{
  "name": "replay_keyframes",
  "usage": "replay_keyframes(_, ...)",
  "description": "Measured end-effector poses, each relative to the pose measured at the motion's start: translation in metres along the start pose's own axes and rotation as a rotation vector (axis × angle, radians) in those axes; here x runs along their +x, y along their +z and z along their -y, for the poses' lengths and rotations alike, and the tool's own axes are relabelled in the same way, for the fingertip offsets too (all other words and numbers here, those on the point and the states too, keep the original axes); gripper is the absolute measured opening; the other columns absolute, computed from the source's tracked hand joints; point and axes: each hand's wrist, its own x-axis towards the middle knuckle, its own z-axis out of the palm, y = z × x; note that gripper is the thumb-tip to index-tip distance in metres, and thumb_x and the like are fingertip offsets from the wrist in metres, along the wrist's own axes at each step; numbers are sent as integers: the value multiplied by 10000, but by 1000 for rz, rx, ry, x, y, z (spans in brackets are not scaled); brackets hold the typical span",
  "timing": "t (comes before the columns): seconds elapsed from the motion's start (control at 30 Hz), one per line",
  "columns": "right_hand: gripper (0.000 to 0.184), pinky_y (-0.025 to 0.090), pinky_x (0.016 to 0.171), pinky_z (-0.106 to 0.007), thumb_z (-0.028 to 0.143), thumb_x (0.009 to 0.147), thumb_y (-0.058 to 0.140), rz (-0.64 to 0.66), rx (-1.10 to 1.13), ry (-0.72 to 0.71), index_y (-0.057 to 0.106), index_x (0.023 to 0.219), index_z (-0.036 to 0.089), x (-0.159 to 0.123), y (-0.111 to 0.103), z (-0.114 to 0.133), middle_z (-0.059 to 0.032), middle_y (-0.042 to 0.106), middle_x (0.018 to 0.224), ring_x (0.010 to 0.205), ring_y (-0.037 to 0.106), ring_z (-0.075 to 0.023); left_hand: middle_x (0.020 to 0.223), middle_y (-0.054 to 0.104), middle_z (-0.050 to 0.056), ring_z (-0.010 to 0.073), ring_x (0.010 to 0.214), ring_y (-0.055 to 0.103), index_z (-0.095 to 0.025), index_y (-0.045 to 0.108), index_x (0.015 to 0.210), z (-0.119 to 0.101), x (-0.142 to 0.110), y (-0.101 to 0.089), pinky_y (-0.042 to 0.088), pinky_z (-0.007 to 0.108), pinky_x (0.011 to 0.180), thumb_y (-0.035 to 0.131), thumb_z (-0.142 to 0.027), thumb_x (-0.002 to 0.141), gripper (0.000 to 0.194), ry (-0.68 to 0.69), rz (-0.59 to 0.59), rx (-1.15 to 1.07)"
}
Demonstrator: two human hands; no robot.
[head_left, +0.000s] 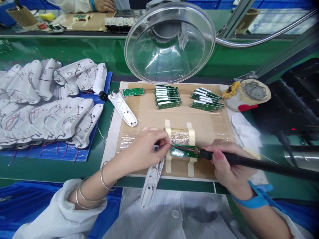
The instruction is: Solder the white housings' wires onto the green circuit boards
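Observation:
My right hand (230,166) is closed round the black handle of a soldering iron (234,158). The iron's tip points left and lies over a green circuit board (183,152), near the board's left end. At that same end my left hand (153,146) pinches a thin wire between thumb and fingertips; the wire is mostly hidden by the fingers. Below the left hand, a white plastic housing half (151,186) with thin wires inside lies slanted over the table's front edge. The board rests on a taped fixture (179,135) with pale strips.
Circuit boards stand in two rows (168,97) (206,99) on the cardboard (147,113). Another housing half (123,109) is wired to a board (133,92). Many wired housings (50,119) fill the left. A magnifier lens (169,43) hangs above; a tip-cleaning pot (251,94) stands right. A co-worker's hand (104,5) is opposite.

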Motion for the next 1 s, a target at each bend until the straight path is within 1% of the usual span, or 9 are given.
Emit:
replay_keyframes(0.07, 94, 471, 537, -286, 240, 895, 631, -39, -1, -24, 724, 905, 252, 1, 2, -1, -8, 701, 748, 615, 600, -136, 739, 637, -17, 126, 722, 563, -180, 626, 788, 1, 0, 1, 386, 297, 783, 569, -184, 892, 119, -1, -10, 0)
replay_keyframes(0.2, 155, 411, 480, -281, 264, 915, 603, -260, 43, -92, 702, 803, 225, 6, 7, -3, 2, 668, 662, 542, 555, -125, 728, 626, -24, 117, 709, 558, -177, 622, 782, 0, 0, 2, 387, 290, 778, 576, -171, 882, 111, 1, -11, -6)
replay_keyframes(0.27, 192, 404, 463, -282, 273, 924, 596, -321, 36, -92, 695, 767, 226, 7, 9, -4, 0, 658, 640, 536, 554, -128, 724, 621, -30, 111, 708, 558, -176, 621, 778, 0, 0, 1, 391, 286, 782, 581, -162, 875, 107, 7, -10, -5)
replay_keyframes(0.4, 199, 437, 468, -277, 290, 929, 595, -283, -13, -18, 702, 774, 226, 5, 9, -2, 0, 662, 650, 519, 550, -120, 733, 630, -25, 110, 706, 562, -180, 637, 792, 0, 0, -2, 404, 273, 759, 579, -168, 883, 108, 9, 3, -11)
replay_keyframes(0.57, 107, 474, 491, -263, 259, 900, 644, -141, -21, 39, 738, 855, 235, 2, 7, 1, -4, 695, 722, 527, 549, -109, 722, 641, -14, 119, 691, 564, -181, 659, 816, 0, 3, -5, 402, 266, 711, 568, -193, 904, 127, 4, 30, 13)
replay_keyframes(0.7, 83, 498, 524, -269, 254, 886, 661, -76, -26, 52, 743, 897, 252, 0, 4, 2, -10, 707, 761, 587, 590, -124, 716, 631, -25, 110, 677, 554, -183, 648, 803, 0, 4, -3, 387, 264, 704, 573, -193, 898, 122, -14, 18, 7)
replay_keyframes(0.83, 101, 506, 564, -271, 210, 878, 657, -51, -25, 41, 740, 915, 256, -1, 4, 2, -7, 710, 777, 644, 620, -130, 721, 624, -34, 112, 708, 554, -181, 627, 785, -1, 3, 0, 379, 280, 760, 580, -187, 888, 113, -29, -7, 15)
replay_keyframes(0.9, 94, 504, 570, -268, 201, 873, 658, -83, -26, 19, 735, 898, 249, 0, 5, 1, -2, 709, 765, 644, 623, -127, 725, 624, -34, 117, 719, 554, -182, 625, 786, -1, 3, 1, 375, 289, 777, 583, -190, 883, 106, -32, -16, 17)
replay_keyframes(1.0, 120, 473, 529, -256, 236, 887, 643, -270, 12, 10, 716, 794, 214, 4, 6, 1, -3, 686, 696, 591, 604, -116, 724, 620, -35, 113, 707, 549, -182, 623, 790, -1, 3, 1, 373, 292, 776, 579, -185, 877, 98, -27, -14, 14)
